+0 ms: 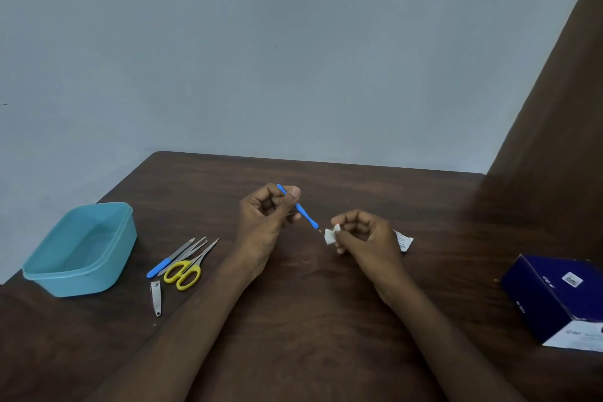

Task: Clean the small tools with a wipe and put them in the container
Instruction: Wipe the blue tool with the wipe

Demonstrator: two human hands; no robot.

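Observation:
My left hand [266, 217] grips a thin blue-handled tool [306, 215] above the middle of the table, its metal tip pointing down to the right. My right hand [362, 233] pinches a small white wipe [332, 234] around that tip. An empty teal plastic container [81, 251] stands open at the left. Between it and my left arm lie yellow-handled scissors [184, 272], a blue-handled file [168, 259], a slim metal tool [186, 253] and a nail clipper [156, 299].
The dark wooden table [310, 320] meets a pale wall at the back. A torn white wipe wrapper [404, 240] lies just right of my right hand. A dark blue box [554, 297] sits at the right edge, below a brown door or panel [561, 124].

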